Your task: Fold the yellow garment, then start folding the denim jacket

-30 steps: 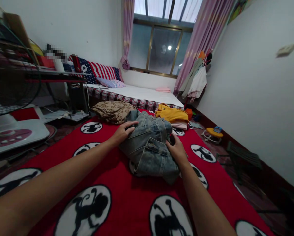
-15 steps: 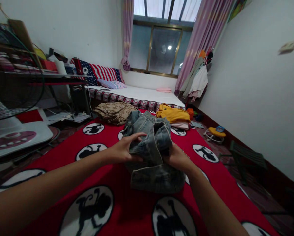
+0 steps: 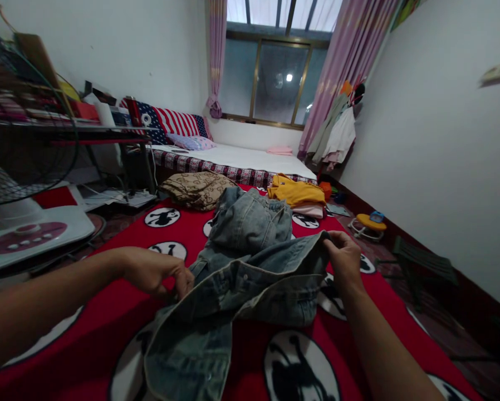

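A faded blue denim garment [image 3: 241,267] lies partly unfolded on a red blanket [image 3: 241,356] printed with black-and-white round figures. My left hand [image 3: 156,273] pinches its edge at the left, fingers closed on the cloth. My right hand [image 3: 344,257] grips the opposite edge at the right, holding it a little above the blanket. The denim is stretched between both hands, and one loose part hangs down toward me at the lower left.
Behind the denim lie a brown patterned bundle [image 3: 195,189] and a folded yellow garment [image 3: 295,193] on pink cloth. A bed [image 3: 241,159] stands under the window. A fan [image 3: 24,145] stands at the left, a dark folding chair [image 3: 421,267] and a small yellow toy [image 3: 369,223] at the right.
The denim was a compact bundle under both hands. My hands have drawn apart and toward me, pulling it open and spreading it across the blanket.
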Action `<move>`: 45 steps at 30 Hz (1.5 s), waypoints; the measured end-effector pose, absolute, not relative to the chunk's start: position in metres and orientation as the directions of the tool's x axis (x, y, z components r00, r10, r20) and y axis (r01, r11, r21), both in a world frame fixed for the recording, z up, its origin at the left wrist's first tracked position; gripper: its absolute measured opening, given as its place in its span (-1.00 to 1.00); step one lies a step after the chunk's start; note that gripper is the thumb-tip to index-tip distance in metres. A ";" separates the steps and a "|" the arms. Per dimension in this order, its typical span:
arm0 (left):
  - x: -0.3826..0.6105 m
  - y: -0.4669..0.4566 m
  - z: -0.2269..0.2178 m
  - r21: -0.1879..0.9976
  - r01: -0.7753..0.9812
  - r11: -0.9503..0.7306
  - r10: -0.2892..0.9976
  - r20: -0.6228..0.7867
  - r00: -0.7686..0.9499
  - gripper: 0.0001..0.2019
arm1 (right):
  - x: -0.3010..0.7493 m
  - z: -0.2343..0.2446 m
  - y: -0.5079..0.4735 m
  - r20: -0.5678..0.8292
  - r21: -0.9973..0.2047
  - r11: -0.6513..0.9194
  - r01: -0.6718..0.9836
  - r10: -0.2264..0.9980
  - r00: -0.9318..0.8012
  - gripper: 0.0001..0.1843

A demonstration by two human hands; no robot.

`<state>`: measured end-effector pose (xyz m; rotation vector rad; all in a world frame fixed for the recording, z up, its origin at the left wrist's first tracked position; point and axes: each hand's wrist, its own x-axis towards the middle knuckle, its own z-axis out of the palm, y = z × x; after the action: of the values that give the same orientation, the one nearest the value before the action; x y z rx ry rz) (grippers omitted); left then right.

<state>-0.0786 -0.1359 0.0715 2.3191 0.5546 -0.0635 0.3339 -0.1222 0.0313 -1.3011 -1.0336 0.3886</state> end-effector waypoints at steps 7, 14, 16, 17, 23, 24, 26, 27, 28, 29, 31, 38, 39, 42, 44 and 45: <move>-0.049 -0.071 0.077 0.744 0.497 -0.446 0.821 0.118 0.559 -0.41 | 0.309 0.063 -0.120 0.507 -0.862 0.450 0.235 0.754 0.417 -0.74; 0.029 -0.059 0.039 0.659 0.534 -0.530 0.844 0.353 0.403 -0.19 | 0.255 0.003 -0.120 0.442 -0.613 0.382 0.692 0.891 -0.100 -0.76; 0.033 -0.065 0.038 0.646 0.510 -0.568 0.821 0.396 0.412 -0.41 | 0.256 -0.009 -0.120 0.465 -0.624 0.429 0.654 0.876 -0.130 -0.75; 0.031 -0.068 0.041 0.644 0.494 -0.583 0.811 0.426 0.401 -0.49 | 0.259 -0.012 -0.121 0.474 -0.654 0.443 0.613 0.872 -0.124 -0.75; -0.017 -0.064 0.077 0.598 0.530 -0.601 0.752 0.648 0.121 -0.69 | 0.274 -0.009 -0.129 0.502 -0.820 0.408 0.402 0.849 0.162 -0.75; -0.029 -0.058 0.082 0.614 0.547 -0.569 0.747 0.664 0.033 -0.70 | 0.277 -0.007 -0.131 0.500 -0.840 0.400 0.366 0.833 0.237 -0.76; -0.054 -0.043 0.087 0.680 0.546 -0.489 0.732 0.660 -0.167 -0.67 | 0.282 -0.004 -0.133 0.487 -0.871 0.404 0.281 0.784 0.384 -0.74; -0.067 -0.036 0.087 0.719 0.529 -0.450 0.724 0.641 -0.255 -0.64 | 0.285 -0.003 -0.134 0.481 -0.877 0.416 0.241 0.759 0.439 -0.74; -0.080 -0.030 0.084 0.754 0.510 -0.414 0.715 0.616 -0.331 -0.61 | 0.287 -0.002 -0.135 0.475 -0.879 0.430 0.208 0.738 0.479 -0.74; -0.091 -0.024 0.080 0.785 0.490 -0.381 0.711 0.587 -0.388 -0.59 | 0.290 -0.002 -0.136 0.470 -0.878 0.440 0.186 0.724 0.505 -0.75; -0.111 -0.018 0.067 0.833 0.450 -0.323 0.727 0.522 -0.445 -0.59 | 0.295 0.001 -0.136 0.464 -0.881 0.436 0.181 0.729 0.504 -0.76; -0.108 -0.039 0.050 0.830 0.457 -0.321 0.789 0.501 -0.355 -0.69 | 0.286 0.047 -0.121 0.366 -0.892 0.452 -0.027 0.753 0.547 -0.66; -0.099 -0.046 0.058 0.809 0.468 -0.355 0.799 0.523 -0.298 -0.70 | 0.280 0.056 -0.117 0.410 -0.890 0.456 0.022 0.776 0.479 -0.65; -0.064 -0.071 0.088 0.745 0.459 -0.484 0.798 0.591 -0.118 -0.73 | 0.249 0.075 -0.106 0.498 -0.852 0.470 0.231 0.863 0.079 -0.39; -0.042 -0.088 0.106 0.686 0.446 -0.575 0.772 0.635 0.019 -0.74 | 0.223 0.075 -0.098 0.496 -0.775 0.514 0.369 0.855 -0.149 -0.21; -0.032 -0.095 0.113 0.655 0.436 -0.617 0.757 0.646 0.099 -0.73 | 0.212 0.072 -0.094 0.499 -0.725 0.536 0.432 0.841 -0.208 -0.19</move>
<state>-0.0321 -0.0955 0.1128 2.0839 1.1796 1.5241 0.2117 -0.0943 0.0718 -1.0508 -1.8315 0.5453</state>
